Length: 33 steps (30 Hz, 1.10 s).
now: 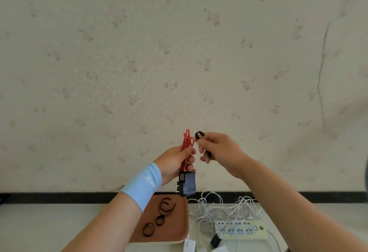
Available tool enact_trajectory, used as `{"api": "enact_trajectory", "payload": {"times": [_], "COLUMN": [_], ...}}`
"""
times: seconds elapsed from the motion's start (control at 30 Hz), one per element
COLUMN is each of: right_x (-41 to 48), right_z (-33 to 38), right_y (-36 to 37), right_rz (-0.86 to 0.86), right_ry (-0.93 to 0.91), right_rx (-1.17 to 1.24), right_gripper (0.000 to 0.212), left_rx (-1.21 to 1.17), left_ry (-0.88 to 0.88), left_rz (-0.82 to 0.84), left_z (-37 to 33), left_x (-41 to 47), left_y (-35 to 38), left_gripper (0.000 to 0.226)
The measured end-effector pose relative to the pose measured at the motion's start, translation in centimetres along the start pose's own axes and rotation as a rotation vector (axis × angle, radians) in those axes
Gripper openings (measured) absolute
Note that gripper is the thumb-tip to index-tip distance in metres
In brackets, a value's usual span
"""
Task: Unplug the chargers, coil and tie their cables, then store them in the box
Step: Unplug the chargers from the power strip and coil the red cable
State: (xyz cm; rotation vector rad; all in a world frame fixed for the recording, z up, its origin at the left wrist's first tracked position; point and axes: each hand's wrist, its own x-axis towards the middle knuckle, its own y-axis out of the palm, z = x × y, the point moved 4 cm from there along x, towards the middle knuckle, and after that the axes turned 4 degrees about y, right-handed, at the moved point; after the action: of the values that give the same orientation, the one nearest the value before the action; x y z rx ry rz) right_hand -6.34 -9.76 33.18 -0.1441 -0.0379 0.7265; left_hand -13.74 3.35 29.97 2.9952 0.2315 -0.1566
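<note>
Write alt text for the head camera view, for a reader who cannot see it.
A person's left hand grips a folded red cable with a dark blue charger hanging below it, while the right hand pinches a black tie beside the cable. Below lie a brown tray with more black ties, tangled white cables and a power strip.

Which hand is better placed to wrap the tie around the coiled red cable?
Right. The right hand pinches the black tie strap beside the coiled red cable, which the left hand grips.
</note>
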Motion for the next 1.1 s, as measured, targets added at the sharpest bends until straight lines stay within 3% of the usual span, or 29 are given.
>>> {"api": "enact_trajectory", "payload": {"times": [0.13, 0.3, 0.53, 0.67, 0.8, 0.97, 1.1], "right_x": [-0.5, 0.0, 0.1, 0.3, 0.1, -0.2, -0.4], "right_z": [0.7, 1.3, 1.7, 2.1, 1.7, 1.1, 1.0], "right_y": [0.5, 0.2, -0.1, -1.1, -1.7, -2.4, -2.3], "right_rz": [0.148, 0.089, 0.116, 0.027, 0.002, -0.123, -0.103], "right_ry": [-0.008, 0.008, -0.008, -0.001, 0.109, 0.121, 0.097], "right_rx": [-0.093, -0.048, -0.14, -0.17, -0.195, -0.246, -0.245], "right_gripper": [0.027, 0.011, 0.056, 0.039, 0.041, 0.021, 0.008], "left_rx": [0.111, 0.159, 0.235, 0.178, 0.181, 0.113, -0.082], "left_ry": [-0.023, 0.017, 0.025, 0.01, 0.041, 0.048, 0.031], "left_rz": [0.066, 0.133, 0.17, 0.198, 0.206, -0.035, -0.023], "left_z": [0.1, 0.5, 0.2, 0.2, 0.0, 0.3, 0.1], "left_x": [1.0, 1.9, 2.7, 2.3, 1.9, 2.8, 2.9], "left_y": [1.1, 1.6, 1.9, 2.5, 2.9, 1.4, 1.5], "left_gripper": [0.022, 0.032, 0.034, 0.018, 0.013, 0.015, 0.012]}}
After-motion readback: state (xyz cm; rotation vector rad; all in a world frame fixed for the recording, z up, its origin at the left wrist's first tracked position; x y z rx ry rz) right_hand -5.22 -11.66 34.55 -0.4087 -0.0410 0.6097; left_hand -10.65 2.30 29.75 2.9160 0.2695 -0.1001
